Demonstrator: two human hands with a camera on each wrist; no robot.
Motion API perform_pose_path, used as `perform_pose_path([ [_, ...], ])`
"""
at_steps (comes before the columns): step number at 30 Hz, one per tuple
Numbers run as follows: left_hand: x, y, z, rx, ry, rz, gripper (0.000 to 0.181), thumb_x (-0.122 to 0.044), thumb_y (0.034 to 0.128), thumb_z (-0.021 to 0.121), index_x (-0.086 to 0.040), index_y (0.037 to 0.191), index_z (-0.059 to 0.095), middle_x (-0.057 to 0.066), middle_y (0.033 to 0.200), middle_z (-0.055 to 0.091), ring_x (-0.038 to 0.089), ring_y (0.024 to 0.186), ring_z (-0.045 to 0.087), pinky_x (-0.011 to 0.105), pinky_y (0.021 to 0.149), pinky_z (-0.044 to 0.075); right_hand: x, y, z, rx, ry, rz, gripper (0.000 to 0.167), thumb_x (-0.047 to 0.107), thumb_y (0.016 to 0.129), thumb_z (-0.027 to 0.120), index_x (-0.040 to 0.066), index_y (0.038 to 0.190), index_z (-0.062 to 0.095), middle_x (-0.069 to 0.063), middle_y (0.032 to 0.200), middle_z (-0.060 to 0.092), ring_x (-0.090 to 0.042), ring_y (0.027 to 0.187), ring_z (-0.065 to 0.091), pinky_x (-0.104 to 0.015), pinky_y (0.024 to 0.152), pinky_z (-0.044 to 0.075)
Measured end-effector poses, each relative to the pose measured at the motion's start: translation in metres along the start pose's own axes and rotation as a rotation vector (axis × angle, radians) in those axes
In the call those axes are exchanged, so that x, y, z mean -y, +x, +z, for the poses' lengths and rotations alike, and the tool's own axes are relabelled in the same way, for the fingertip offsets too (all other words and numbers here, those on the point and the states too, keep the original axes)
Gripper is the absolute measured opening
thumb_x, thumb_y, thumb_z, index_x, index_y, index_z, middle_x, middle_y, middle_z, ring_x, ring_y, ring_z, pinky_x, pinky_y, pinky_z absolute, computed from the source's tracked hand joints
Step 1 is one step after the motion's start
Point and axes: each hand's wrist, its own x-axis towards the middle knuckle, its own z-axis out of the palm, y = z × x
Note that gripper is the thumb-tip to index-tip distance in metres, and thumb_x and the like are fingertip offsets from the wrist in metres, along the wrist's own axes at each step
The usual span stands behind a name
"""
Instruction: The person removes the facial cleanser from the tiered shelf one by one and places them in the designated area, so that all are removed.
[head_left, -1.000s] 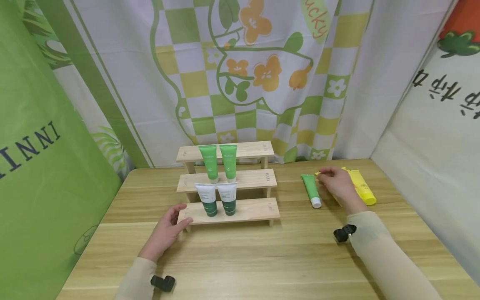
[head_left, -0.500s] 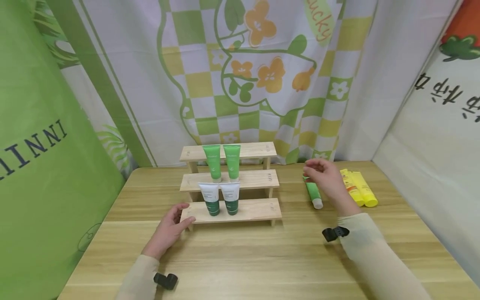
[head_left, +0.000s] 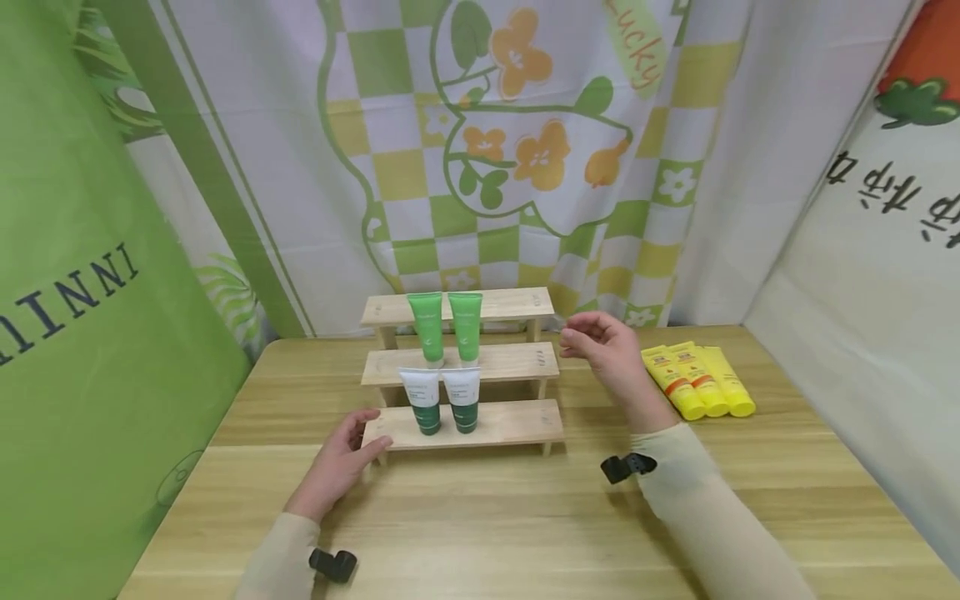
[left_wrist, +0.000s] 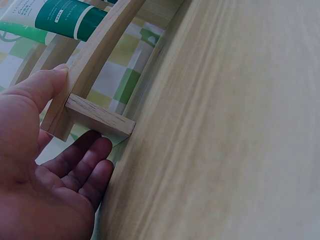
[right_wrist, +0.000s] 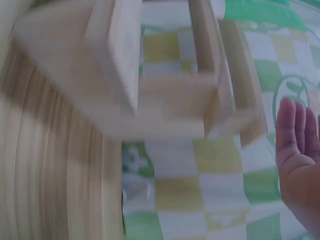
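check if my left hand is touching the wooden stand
Touching. The left wrist view shows it: the thumb of the left hand presses against the wooden stand near the end of its lowest shelf, no gap between.

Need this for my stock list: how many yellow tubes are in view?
3. On the table, right of the wooden rack: the left yellow tube, the middle yellow tube, the right yellow tube. The right arm could hide another.
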Motion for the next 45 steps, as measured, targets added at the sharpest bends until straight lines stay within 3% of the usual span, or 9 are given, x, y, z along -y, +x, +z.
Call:
perform_pose_path([
  [5,0.001,0.001,0.000,-0.005,-0.011,0.000,0.063,-0.041,0.0871,0.074,-0.012,0.136,0.048,0.016,0.130,0.056,0.030,0.123,0.050,0.049,0.110,0.033,-0.002,0.003,0.023,0.070,0.135,-0.026,0.026,0.002,0.089,0.072,-0.009,0.107,0.058,-0.013,0.096,0.065,-0.025,0.080,0.067,-0.037,0.076,0.058],
  [9,0.001,0.002,-0.001,-0.012,0.012,0.010,0.063,-0.043,0.0868,0.073,-0.013,0.136,0.048,0.016,0.134,0.054,0.031,0.128,0.047,0.050,0.112,0.031,-0.005,0.005,0.040,0.107,0.171,-0.042,0.023,0.002,0.087,0.073,-0.004,0.105,0.061,-0.013,0.098,0.064,-0.024,0.084,0.066,-0.036,0.079,0.057],
  [18,-0.001,0.003,0.000,-0.005,0.012,0.003,0.065,-0.045,0.0861,0.073,-0.014,0.137,0.048,0.016,0.136,0.053,0.031,0.129,0.046,0.050,0.111,0.032,-0.021,0.006,0.070,0.126,0.220,-0.039,0.020,-0.006,0.087,0.069,-0.008,0.104,0.059,-0.010,0.099,0.067,-0.020,0.089,0.064,-0.037,0.082,0.056],
  [21,-0.002,0.002,-0.001,-0.007,0.011,0.001,0.065,-0.045,0.0860,0.074,-0.014,0.137,0.048,0.017,0.136,0.053,0.031,0.129,0.046,0.050,0.110,0.032,-0.023,0.008,0.077,0.121,0.215,-0.045,0.020,-0.005,0.087,0.070,-0.007,0.104,0.059,-0.010,0.100,0.067,-0.020,0.090,0.064,-0.036,0.083,0.056],
  [28,0.001,0.003,0.002,-0.011,0.003,0.014,0.061,-0.038,0.0882,0.074,-0.011,0.137,0.049,0.018,0.133,0.055,0.031,0.123,0.051,0.049,0.106,0.038,-0.027,0.017,0.091,0.066,0.140,-0.067,0.027,-0.003,0.085,0.073,-0.010,0.107,0.059,-0.030,0.111,0.060,-0.020,0.093,0.063,-0.029,0.083,0.054],
  [36,0.003,0.004,0.004,-0.029,0.009,0.022,0.060,-0.039,0.0883,0.073,-0.012,0.136,0.049,0.017,0.132,0.056,0.032,0.123,0.051,0.051,0.106,0.037,-0.037,0.023,0.103,0.013,0.037,-0.068,0.031,0.001,0.085,0.076,-0.007,0.111,0.060,-0.020,0.112,0.064,-0.020,0.098,0.061,-0.027,0.086,0.051],
  [45,0.004,0.003,0.001,-0.013,0.006,-0.008,0.064,-0.046,0.0859,0.073,-0.016,0.137,0.048,0.016,0.137,0.052,0.031,0.129,0.047,0.050,0.110,0.034,-0.038,0.026,0.109,0.018,0.048,-0.074,0.034,0.003,0.084,0.077,-0.005,0.111,0.059,-0.012,0.105,0.063,-0.023,0.098,0.060,-0.030,0.086,0.051],
])
